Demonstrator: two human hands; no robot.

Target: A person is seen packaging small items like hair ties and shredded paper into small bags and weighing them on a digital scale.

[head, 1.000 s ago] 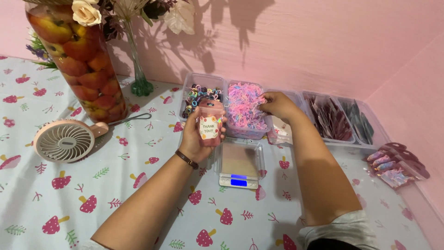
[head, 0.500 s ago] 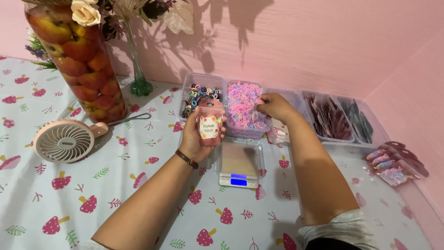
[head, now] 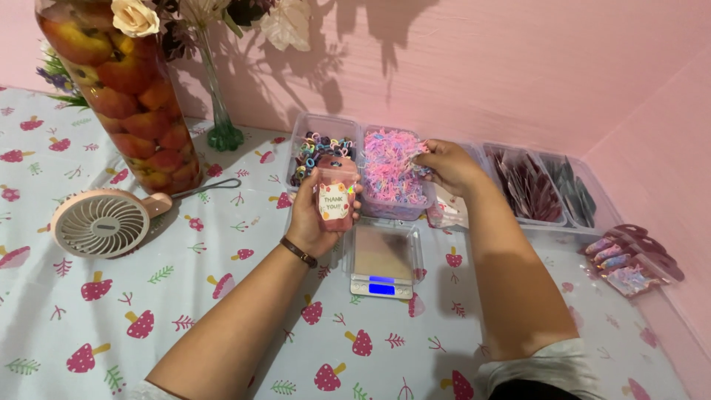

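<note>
My left hand (head: pixel 315 215) holds a small pink pouch (head: pixel 334 198) with a pale label upright above the table. Just behind it stands a clear box of dark mixed hair ties (head: pixel 318 150). My right hand (head: pixel 444 164) is pinched on a few small pastel elastic bands (head: pixel 416 157) over the clear box of pink and pastel bands (head: pixel 389 172). A small digital scale (head: pixel 384 259) with a lit blue display lies on the table between my forearms.
A pink hand fan (head: pixel 104 221) lies at the left, beside a tall jar of fruit (head: pixel 122 96) and a green glass vase (head: pixel 222 118). Clear trays of dark red pouches (head: pixel 529 189) sit at the right. Filled pouches (head: pixel 629 259) lie at the far right edge.
My right hand has moved left from the area right of the pastel box to over that box, and now pinches some bands. The left hand and pouch stay still.
</note>
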